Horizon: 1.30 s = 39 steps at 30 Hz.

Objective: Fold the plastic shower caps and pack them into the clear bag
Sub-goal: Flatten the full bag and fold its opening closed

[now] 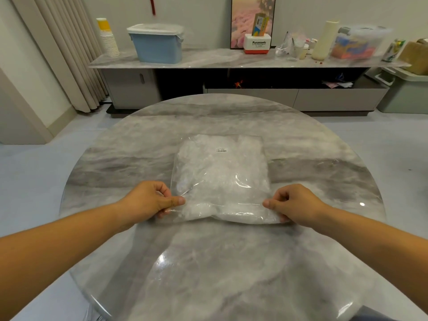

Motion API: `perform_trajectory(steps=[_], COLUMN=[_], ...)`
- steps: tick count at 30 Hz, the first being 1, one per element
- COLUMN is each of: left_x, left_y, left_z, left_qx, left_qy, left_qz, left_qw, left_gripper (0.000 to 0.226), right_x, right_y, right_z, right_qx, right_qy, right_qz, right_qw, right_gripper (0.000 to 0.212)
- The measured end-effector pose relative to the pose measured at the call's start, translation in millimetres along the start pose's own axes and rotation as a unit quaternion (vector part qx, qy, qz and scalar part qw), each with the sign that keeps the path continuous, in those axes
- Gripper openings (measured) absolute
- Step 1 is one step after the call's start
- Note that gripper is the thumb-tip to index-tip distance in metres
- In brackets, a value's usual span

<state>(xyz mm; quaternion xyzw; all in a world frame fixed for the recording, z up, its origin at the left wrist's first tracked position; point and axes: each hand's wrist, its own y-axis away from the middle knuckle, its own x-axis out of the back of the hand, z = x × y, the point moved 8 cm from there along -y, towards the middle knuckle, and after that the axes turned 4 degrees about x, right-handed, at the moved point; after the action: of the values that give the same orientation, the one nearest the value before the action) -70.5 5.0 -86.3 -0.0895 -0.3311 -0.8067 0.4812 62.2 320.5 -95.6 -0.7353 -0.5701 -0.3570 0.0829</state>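
Head view (only 1 camera here): clear bag (221, 177) lies flat near the middle of the round marble table (324, 144), stuffed with white crinkled plastic, which I read as the shower caps (208, 167). Small barcode label (221, 150) sits near the far end of the bag.

Left hand (152, 200) pinches the near-left corner of the bag, thumb on top, fingers curled under. Right hand (291, 203) does the same on the near-right corner. Both grips are narrow and tight on the film. The near edge is pulled taut between the 2 hands and looks slightly lifted off the table.

No loose caps visible on the table, so packing looks near done; I'd guess this is the closing or straightening step. Can't tell if the near edge is the open mouth or whether it's sealed.

Risks:
- thin slick film slips out of a pinch if the pull is uneven
- if the mouth is open and the far end gets tipped up, caps spill toward the person
- trapped air keeps the bag puffy, so the stuffing springs back and pushes out
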Motion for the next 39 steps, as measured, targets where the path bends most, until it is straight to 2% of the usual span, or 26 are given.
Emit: perform_trajectory(steps=[3,6,8,12,18,20,21,22,24,25,26,27,28,31,33,35,37,39], left_x=[-0.3,-1.3,-5.9,-7.8,-13.8,-15.9,-14.9,-14.5,-28.0,-43.6,-63.4,-83.4,-99.6,-116.3,-118.1,-120.5,-121.2,-119.4], left_y=[-7.8,-15.3,-15.2,-10.0,-1.5,7.5,13.5,20.0,43.1,60.7,75.1,84.3,87.0,72.3,63.8,57.6,50.1,43.1], left_z=[-7.7,-9.9,-7.5,-11.3,-10.0,-3.7,0.7,8.2,36.7,51.3,60.1,61.0,56.4,29.0,13.9,7.9,7.0,7.9], left_qx=[0.029,0.049,0.053,0.065,0.014,-0.015,-0.036,-0.086,-0.272,-0.374,-0.459,-0.515,-0.530,-0.461,-0.431,-0.412,-0.386,-0.353], left_qy=[-0.003,-0.042,-0.073,-0.107,-0.264,-0.332,-0.361,-0.387,-0.414,-0.417,-0.420,-0.432,-0.456,-0.553,-0.563,-0.559,-0.541,-0.510], left_qz=[0.013,-0.011,-0.043,-0.061,-0.007,0.047,0.089,0.145,0.236,0.248,0.224,0.185,0.143,0.057,0.015,-0.011,-0.022,-0.036], left_qw=[0.999,0.998,0.995,0.990,0.964,0.942,0.928,0.907,0.836,0.791,0.750,0.717,0.701,0.692,0.705,0.720,0.747,0.784], left_gripper=[0.056,0.047,0.050,0.059,0.059,0.054,0.061,0.069,0.064,0.053,0.042,0.037,0.041,0.072,0.080,0.084,0.087,0.090], right_x=[-3.0,-4.8,-6.4,-9.4,-17.4,-19.7,-19.7,-20.4,-21.6,-21.7,-21.3,-21.2,-20.8,-19.6,-16.5,-15.8,-14.6,-5.4], right_y=[-5.6,-8.2,-5.8,0.3,6.1,5.7,6.0,5.7,5.7,5.7,5.2,5.4,5.2,5.9,7.4,12.9,18.4,24.0], right_z=[3.5,9.2,12.1,8.4,20.2,19.6,18.4,18.6,18.5,18.4,19.0,19.5,19.7,19.2,18.7,17.0,13.2,2.0], right_qx=[-0.009,-0.039,-0.074,-0.079,-0.095,-0.082,-0.079,-0.077,-0.079,-0.079,-0.079,-0.077,-0.075,-0.070,-0.066,-0.061,-0.034,0.049], right_qy=[-0.009,-0.051,-0.078,-0.040,-0.002,0.034,0.044,0.044,0.039,0.041,0.040,0.041,0.045,0.068,0.081,0.093,0.103,0.161], right_qz=[0.010,0.011,-0.008,-0.063,-0.046,-0.033,-0.031,-0.034,-0.045,-0.048,-0.048,-0.044,-0.040,-0.023,-0.006,0.007,0.030,0.110], right_qw=[1.000,0.998,0.994,0.994,0.994,0.995,0.995,0.995,0.995,0.995,0.995,0.995,0.995,0.995,0.994,0.994,0.994,0.980], right_gripper=[0.034,0.036,0.043,0.036,0.047,0.051,0.051,0.050,0.046,0.046,0.046,0.046,0.045,0.047,0.051,0.061,0.081,0.096])
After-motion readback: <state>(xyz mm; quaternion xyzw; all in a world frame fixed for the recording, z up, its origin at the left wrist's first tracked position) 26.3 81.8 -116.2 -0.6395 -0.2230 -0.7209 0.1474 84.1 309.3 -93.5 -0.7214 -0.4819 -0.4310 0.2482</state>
